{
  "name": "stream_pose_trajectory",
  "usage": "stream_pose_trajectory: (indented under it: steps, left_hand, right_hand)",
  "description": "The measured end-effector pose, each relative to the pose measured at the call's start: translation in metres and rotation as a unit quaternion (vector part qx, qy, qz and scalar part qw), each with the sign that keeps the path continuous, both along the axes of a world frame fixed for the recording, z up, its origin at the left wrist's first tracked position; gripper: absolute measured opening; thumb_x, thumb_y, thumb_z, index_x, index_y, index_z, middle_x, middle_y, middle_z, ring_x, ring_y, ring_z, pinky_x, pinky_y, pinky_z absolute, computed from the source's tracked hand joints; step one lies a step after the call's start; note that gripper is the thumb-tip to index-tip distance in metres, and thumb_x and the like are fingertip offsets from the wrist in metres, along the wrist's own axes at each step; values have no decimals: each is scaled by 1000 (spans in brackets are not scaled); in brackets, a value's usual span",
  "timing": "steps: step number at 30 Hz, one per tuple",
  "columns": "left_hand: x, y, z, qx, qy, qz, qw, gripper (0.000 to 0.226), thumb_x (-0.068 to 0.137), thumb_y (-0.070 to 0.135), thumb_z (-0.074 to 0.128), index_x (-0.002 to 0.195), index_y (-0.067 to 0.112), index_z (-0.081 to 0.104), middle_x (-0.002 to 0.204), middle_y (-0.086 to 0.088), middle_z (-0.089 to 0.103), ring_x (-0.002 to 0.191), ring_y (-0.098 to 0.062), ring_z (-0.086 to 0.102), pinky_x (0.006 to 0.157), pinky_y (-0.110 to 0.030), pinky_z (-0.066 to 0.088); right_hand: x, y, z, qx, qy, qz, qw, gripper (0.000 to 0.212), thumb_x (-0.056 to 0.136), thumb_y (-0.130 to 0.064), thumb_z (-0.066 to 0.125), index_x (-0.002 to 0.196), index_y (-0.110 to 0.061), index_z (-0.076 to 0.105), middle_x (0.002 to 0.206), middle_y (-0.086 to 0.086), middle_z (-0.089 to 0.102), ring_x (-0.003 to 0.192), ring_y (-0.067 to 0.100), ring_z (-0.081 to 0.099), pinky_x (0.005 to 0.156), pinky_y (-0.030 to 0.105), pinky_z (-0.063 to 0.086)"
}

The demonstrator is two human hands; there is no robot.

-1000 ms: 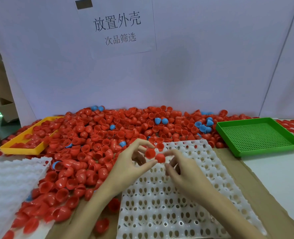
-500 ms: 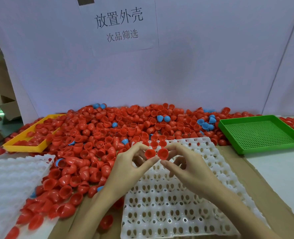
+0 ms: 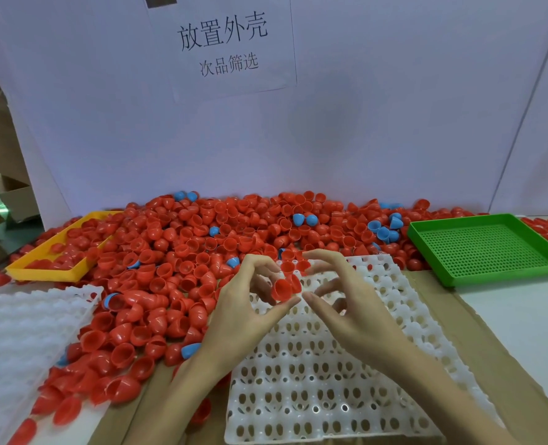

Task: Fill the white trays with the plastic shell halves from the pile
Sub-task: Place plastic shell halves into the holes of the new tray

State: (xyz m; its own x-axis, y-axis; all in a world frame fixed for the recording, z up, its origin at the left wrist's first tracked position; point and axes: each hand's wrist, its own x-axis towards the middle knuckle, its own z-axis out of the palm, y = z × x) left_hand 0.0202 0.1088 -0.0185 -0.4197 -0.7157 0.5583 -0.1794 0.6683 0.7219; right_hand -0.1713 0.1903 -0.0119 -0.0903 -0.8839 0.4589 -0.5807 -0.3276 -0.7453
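One red shell [image 3: 281, 290] now in left hand [image 3: 247, 311], formerly two apart.

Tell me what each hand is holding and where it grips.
The left hand pinches a red shell half by its rim, thumb below. The right hand seems to hold nothing.

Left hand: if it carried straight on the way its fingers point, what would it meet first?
Probably the right hand. The left hand pinches a red shell half above the white tray, fingers pointing right; depth is hard to judge.
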Motion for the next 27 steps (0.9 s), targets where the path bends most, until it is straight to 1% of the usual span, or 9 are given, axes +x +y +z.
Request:
stream_pose_trajectory:
  steps: [2, 5, 9, 12, 15, 18, 20, 24, 27]
  left_hand:
    - [-1, 0, -3, 1, 1, 1, 1000, 47, 82, 48, 86, 115, 39, 53, 109, 12, 64, 96, -17, 67, 80, -17, 53]
    - [-3, 0, -6, 1, 8, -10, 1000, 44, 83, 44, 86, 112, 32, 54, 104, 10, 65, 94, -18, 68, 80, -18, 53]
    - [-6, 2, -8, -14, 13, -23, 1000, 42, 85, 34, 87, 113, 30, 56, 103, 9, 65, 96, -20, 69, 84, -22, 55]
    - [-6, 1, -10, -18, -11, -19, 1000, 46, 85, 38, 86, 120, 34, 56, 107, 10, 64, 104, -20, 67, 89, -24, 55]
    - [-7, -1, -14, 6, -70, -10, 997, 60, 86, 56, 79, 133, 37, 48, 119, 17, 58, 118, -14, 61, 96, -23, 51]
    - [-7, -5, -20, -7, -189, 9, 982, 63, 95, 71, 56, 146, 42, 35, 141, 28, 42, 138, 6, 39, 112, -21, 36]
    - [-7, -9, -24, -30, -278, 15, 960, 62, 100, 72, 41, 152, 41, 35, 153, 28, 33, 144, 8, 26, 122, -29, 25]
    - [-6, -16, -27, -14, -334, 6, 943, 53, 102, 69, 37, 143, 39, 51, 163, 23, 27, 152, 1, 18, 123, -34, 12]
    - [-5, -17, -27, -16, -333, 3, 943, 51, 102, 69, 40, 140, 38, 55, 164, 22, 27, 152, 0, 18, 121, -32, 11]
  right_hand:
    - [3, 0, 2, -52, 29, 2, 998, 40, 100, -17, 68, 132, -37, 56, 129, -20, 56, 106, 10, 67, 70, 20, 57]
    - [4, 0, 2, -79, 71, 16, 994, 31, 100, -9, 65, 117, -35, 67, 122, -19, 58, 103, 13, 66, 70, 24, 57]
    - [5, 0, -6, -49, 80, 52, 994, 35, 101, -2, 61, 118, -28, 74, 123, -21, 62, 110, 8, 66, 76, 18, 54]
    - [3, -1, -7, -29, 71, 55, 996, 40, 101, 5, 55, 120, -23, 76, 123, -23, 64, 111, 4, 66, 81, 15, 52]
    - [-3, -2, -4, -21, 75, 36, 996, 43, 102, 7, 51, 121, -22, 76, 125, -25, 63, 105, 1, 66, 80, 13, 52]
    - [-15, -4, -1, 11, 91, -6, 996, 45, 103, 8, 48, 124, -21, 75, 129, -27, 60, 98, -7, 65, 80, 11, 50]
    - [-24, -6, 1, 40, 113, -40, 992, 44, 104, 5, 47, 128, -20, 74, 134, -25, 57, 94, -14, 60, 85, 7, 47]
    - [-39, -16, 8, 98, 180, -85, 975, 44, 106, 4, 42, 137, -15, 68, 150, -7, 55, 120, 8, 61, 100, 13, 43]
    - [-44, -31, 18, 133, 236, -104, 957, 48, 103, 7, 40, 140, -12, 65, 155, -3, 52, 141, 15, 49, 115, 21, 35]
